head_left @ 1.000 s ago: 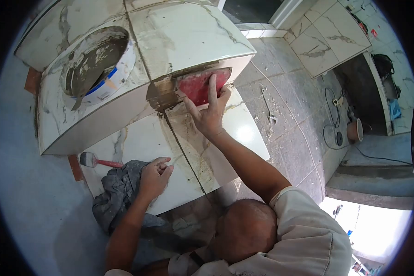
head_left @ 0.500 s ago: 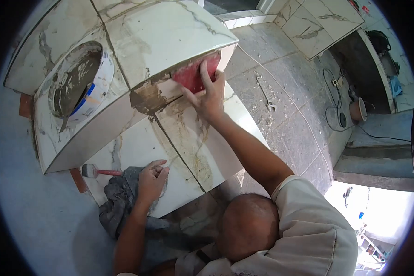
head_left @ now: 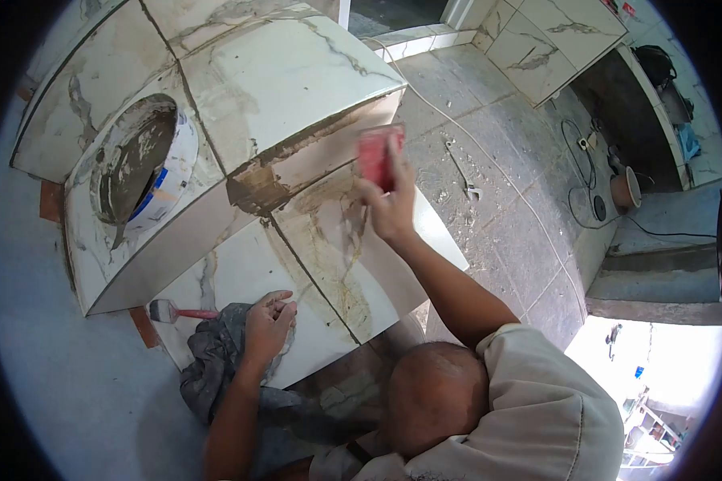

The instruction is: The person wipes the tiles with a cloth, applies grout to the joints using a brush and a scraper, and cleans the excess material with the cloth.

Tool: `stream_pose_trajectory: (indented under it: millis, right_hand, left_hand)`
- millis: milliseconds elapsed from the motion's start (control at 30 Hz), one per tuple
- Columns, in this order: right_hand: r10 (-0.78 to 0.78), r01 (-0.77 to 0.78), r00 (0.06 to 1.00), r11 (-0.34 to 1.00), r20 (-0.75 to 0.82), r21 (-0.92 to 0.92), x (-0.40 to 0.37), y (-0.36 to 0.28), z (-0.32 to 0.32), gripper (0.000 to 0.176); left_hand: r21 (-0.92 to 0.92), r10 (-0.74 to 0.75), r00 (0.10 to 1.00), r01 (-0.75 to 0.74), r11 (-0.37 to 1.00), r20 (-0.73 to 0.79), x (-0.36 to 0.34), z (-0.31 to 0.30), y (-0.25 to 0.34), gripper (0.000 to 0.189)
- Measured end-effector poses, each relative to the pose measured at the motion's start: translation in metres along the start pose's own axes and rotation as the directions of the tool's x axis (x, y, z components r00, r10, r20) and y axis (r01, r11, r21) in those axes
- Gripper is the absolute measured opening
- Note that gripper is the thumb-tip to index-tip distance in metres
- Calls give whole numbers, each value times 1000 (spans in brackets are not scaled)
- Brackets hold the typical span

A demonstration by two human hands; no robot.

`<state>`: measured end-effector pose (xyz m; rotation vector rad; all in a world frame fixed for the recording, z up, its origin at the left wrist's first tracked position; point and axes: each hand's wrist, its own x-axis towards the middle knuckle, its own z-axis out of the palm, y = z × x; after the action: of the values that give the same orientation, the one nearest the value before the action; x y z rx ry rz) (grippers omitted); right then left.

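My right hand (head_left: pixel 393 212) grips a flat red spreader (head_left: pixel 377 160), slightly blurred, close in front of the outer end of the step's riser. Above it, a ragged mortar-smeared strip (head_left: pixel 329 127) runs under the edge of the upper marble-look tile (head_left: pixel 289 60). Wet brown mortar (head_left: pixel 257 188) fills a patch at the inner end. My left hand (head_left: pixel 269 325) lies by the lower tile (head_left: pixel 241 272), fingers loosely bent and apart with nothing in them. Beside and partly under that wrist is a crumpled grey cloth (head_left: pixel 217 349). A brush with a red handle (head_left: pixel 186 313) lies against the cloth.
A white bucket (head_left: pixel 186 148) of grey-brown mortar leans on the upper step at left. Past the steps, an open-ended wrench (head_left: pixel 464 176) and debris lie on the floor, crossed by a pale cable (head_left: pixel 505 172). A clay-coloured pot (head_left: pixel 624 191) and black cords are farther right.
My right hand has drawn the red spreader off the strip under the tile edge and tilted it upright, slightly to the right. My left hand stays by the cloth.
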<state>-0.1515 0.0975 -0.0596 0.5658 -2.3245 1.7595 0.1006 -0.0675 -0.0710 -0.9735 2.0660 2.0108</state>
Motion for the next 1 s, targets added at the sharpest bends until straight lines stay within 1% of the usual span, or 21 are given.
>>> stream_pose_trajectory:
  millis: [33,100,133,167,233,267,300,367,400,433,500,533,633,667,700,767,800,833,900,933,1000]
  right_hand:
    - [172,-209,975,923,140,322,5,-28,-14,79]
    - [324,-326,943,851,77,413,19,-46,-20,73]
    - [405,-404,910,813,92,419,27,-54,-22,71]
    - [403,-400,911,815,85,420,35,-54,-21,71]
    - [522,-563,819,652,239,507,46,-57,-17,70]
    - [551,-592,796,625,249,509,44,-60,-10,68]
    - [548,-592,797,625,255,509,41,-68,-5,68]
    - [533,-614,789,668,306,421,30,-84,3,69]
    - [459,-564,825,697,329,442,23,-89,9,71]
    - [459,-568,822,695,336,441,17,-95,15,71]
    - [396,-547,831,704,390,452,8,-104,26,72]
    - [412,-556,827,700,382,449,2,-105,33,71]
    - [364,-527,838,733,407,430,-13,-107,55,70]
    - [333,-525,841,693,427,494,-18,-108,61,75]
    - [333,-526,840,693,429,492,-24,-111,65,75]
    - [291,-481,849,770,441,418,-33,-117,75,81]
    - [219,-386,903,788,369,479,-42,-103,95,84]
    - [218,-387,903,787,372,480,-45,-107,97,84]
    - [232,-429,822,853,521,297,-54,-116,95,74]
    - [294,-497,738,846,607,195,-55,-122,93,74]
    - [274,-518,718,824,640,228,-55,-122,86,73]
  left_hand:
    - [21,-17,1000,17,1000,3,-2,0,0,31]
    - [34,-27,1000,27,999,0,-5,1,4,32]
    - [49,-21,1000,21,999,4,-4,1,7,32]
    - [51,-16,1000,16,999,9,-3,2,7,32]
    - [18,-21,1000,21,1000,-3,-3,2,4,33]
    - [18,-18,1000,18,1000,-6,-3,2,3,33]
    - [3,-10,1000,10,1000,2,-2,2,1,33]
    - [-17,-10,1000,10,1000,-4,-1,-2,-7,33]
    - [-2,1,1000,-1,1000,28,1,-4,-11,34]
    - [14,11,998,-11,1000,61,2,-6,-13,34]
    - [42,14,999,-16,999,52,2,-6,-13,34]
    - [72,21,999,-24,997,50,1,-6,-12,35]
    - [35,61,998,-61,998,1,2,-4,-18,31]
    - [33,60,998,-60,998,-1,1,-4,-17,31]
    - [78,47,999,-48,996,13,1,-4,-13,32]
    - [122,34,999,-37,992,24,1,-4,-12,33]
    - [145,63,998,-64,987,11,3,-5,-14,32]
    - [168,90,996,-89,982,-2,3,-5,-15,31]
    - [124,100,995,-100,987,3,1,-5,-15,31]
    - [81,111,994,-112,990,13,0,-5,-14,31]
    - [92,104,994,-105,990,16,-1,-5,-12,32]
